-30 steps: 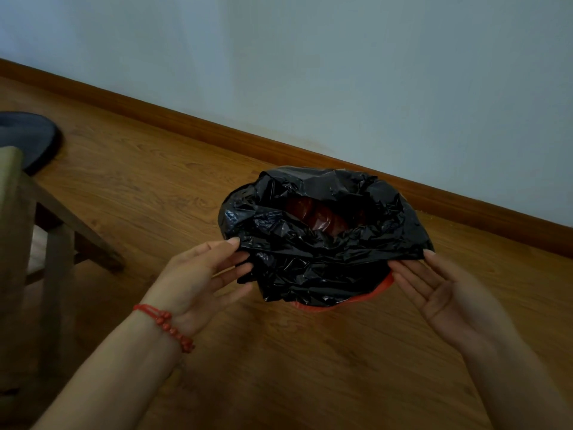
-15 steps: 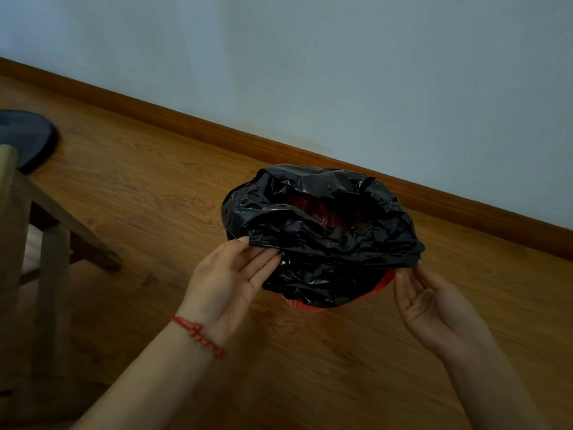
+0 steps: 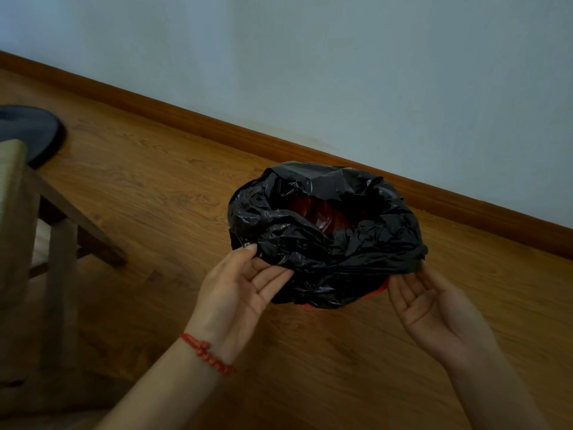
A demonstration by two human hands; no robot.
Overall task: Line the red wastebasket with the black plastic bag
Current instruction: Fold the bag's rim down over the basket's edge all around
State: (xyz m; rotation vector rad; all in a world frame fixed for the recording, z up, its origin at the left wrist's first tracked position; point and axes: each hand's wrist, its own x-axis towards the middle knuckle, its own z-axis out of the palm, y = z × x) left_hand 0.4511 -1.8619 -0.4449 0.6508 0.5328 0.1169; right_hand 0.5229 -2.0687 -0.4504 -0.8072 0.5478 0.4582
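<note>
On the wooden floor [image 3: 155, 187], just near of the baseboard [image 3: 465, 206], I see the red wastebasket [image 3: 376, 292] with the black bag [image 3: 335, 243] draped over its mouth. The bag is crumpled and folded down over the rim on most sides; red shows through the opening in its middle and as a thin strip at the near right edge. My left hand [image 3: 238, 290] is at the bag's near left side, palm up, thumb on top of the plastic and fingers [image 3: 273, 277] tucked under the fold, so its grip looks loosely closed on the bag's edge. My right hand [image 3: 434, 305] is at the near right side, palm up and open, fingertips touching the bag's hem just above the red strip; it has hold of nothing that I can make out. A red bracelet [image 3: 206, 352] sits on my left wrist. At far left stand a wooden stool [image 3: 59, 231] and a dark round object [image 3: 34, 131].
</note>
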